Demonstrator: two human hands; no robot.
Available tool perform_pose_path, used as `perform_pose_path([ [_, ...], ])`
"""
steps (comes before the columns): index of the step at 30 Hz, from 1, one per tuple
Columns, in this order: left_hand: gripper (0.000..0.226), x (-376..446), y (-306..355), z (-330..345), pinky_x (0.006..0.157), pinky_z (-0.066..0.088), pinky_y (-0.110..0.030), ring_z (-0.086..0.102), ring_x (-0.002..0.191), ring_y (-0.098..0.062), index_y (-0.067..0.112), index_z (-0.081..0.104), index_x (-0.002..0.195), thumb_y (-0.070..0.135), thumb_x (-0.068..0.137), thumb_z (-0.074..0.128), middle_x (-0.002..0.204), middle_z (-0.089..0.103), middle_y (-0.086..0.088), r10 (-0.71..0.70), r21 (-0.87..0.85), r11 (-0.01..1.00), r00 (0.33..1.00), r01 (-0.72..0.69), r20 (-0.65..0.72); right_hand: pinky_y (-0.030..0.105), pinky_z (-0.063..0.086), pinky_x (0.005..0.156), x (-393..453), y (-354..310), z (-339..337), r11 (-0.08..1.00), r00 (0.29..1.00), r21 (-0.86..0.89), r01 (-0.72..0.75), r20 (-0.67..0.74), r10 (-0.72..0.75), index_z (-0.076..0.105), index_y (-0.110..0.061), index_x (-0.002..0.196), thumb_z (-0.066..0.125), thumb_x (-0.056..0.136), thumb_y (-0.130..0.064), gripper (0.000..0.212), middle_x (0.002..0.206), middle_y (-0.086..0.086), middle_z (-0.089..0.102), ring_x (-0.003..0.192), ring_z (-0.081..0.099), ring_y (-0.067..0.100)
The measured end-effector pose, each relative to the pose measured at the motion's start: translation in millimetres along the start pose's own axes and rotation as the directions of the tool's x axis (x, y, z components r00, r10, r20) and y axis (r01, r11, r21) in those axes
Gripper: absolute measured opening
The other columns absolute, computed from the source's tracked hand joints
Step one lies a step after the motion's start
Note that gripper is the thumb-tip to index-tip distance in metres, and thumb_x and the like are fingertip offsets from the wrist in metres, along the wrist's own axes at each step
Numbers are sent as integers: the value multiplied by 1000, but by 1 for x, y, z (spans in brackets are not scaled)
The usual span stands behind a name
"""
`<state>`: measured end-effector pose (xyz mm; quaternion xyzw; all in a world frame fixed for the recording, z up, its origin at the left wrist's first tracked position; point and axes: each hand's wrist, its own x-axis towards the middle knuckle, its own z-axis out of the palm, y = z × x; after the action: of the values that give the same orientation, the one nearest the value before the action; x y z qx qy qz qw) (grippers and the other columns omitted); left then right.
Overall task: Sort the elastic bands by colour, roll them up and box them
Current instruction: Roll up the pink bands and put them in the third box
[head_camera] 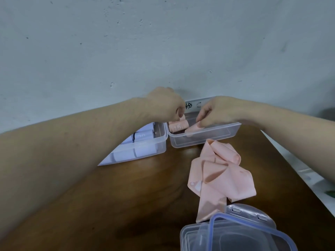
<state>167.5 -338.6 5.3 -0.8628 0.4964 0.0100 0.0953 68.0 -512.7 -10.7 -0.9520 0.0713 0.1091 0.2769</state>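
Two clear plastic boxes stand against the wall. The left box (161,142) holds several rolled lavender bands (143,137). The right box (208,140) holds pink rolls, one marked "15" (178,126). My left hand (165,104) reaches into the right box's left end with fingers curled on a pink roll behind the marked one. My right hand (213,113) pinches another rolled pink band (193,128) inside the same box. A loose, crumpled pink band (217,176) lies on the brown table (126,196) in front of the boxes.
Clear plastic lids (235,230), one with a blue seal, are stacked at the near edge, over the end of the loose pink band. A pale wall rises right behind the boxes. The table's right edge runs diagonally, with a white surface (308,176) beyond.
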Motion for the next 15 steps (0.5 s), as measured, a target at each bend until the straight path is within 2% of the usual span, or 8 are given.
perform_pose_path([
  [2,14,7,0,3,89,47,-36,53,107,-15,37,66,104,40,91,63,89,60,16,30,55,998,998,-33,53,22,47,80,2,-2,5,999,1000,-37,-6,20,6,76,-33,90,77,81,-37,9,95,-20,67,91,58,1],
  [6,19,16,0,8,88,50,-37,59,104,-17,37,67,109,42,91,63,101,66,13,44,153,986,993,-61,113,18,40,69,9,-8,13,997,999,81,-7,37,4,75,-34,88,78,81,-32,7,88,-24,66,84,58,-1],
  [8,20,18,1,11,83,49,-34,60,98,-16,36,66,112,40,93,62,103,68,13,33,153,987,989,-54,142,17,38,66,14,-13,17,992,999,122,20,40,-25,74,-35,83,79,81,-29,8,84,-24,66,80,57,-2],
  [10,20,19,0,12,76,45,-31,57,90,-15,35,67,113,37,94,60,104,69,12,23,150,988,989,-45,149,14,38,64,17,-17,21,997,998,67,47,38,-50,74,-34,87,77,82,-27,10,85,-23,64,78,56,-2],
  [12,21,19,0,12,72,40,-29,57,87,-16,33,69,112,35,95,57,103,69,10,21,156,987,990,-42,137,13,43,66,19,-19,24,998,997,-8,69,44,-68,73,-33,92,74,83,-23,14,88,-21,64,81,58,1],
  [15,20,19,0,12,72,37,-29,59,92,-17,32,69,110,33,95,56,103,69,10,15,154,987,991,-35,130,21,51,79,20,-18,24,994,994,-37,98,59,-96,74,-30,95,75,82,-21,16,93,-16,68,87,62,6],
])
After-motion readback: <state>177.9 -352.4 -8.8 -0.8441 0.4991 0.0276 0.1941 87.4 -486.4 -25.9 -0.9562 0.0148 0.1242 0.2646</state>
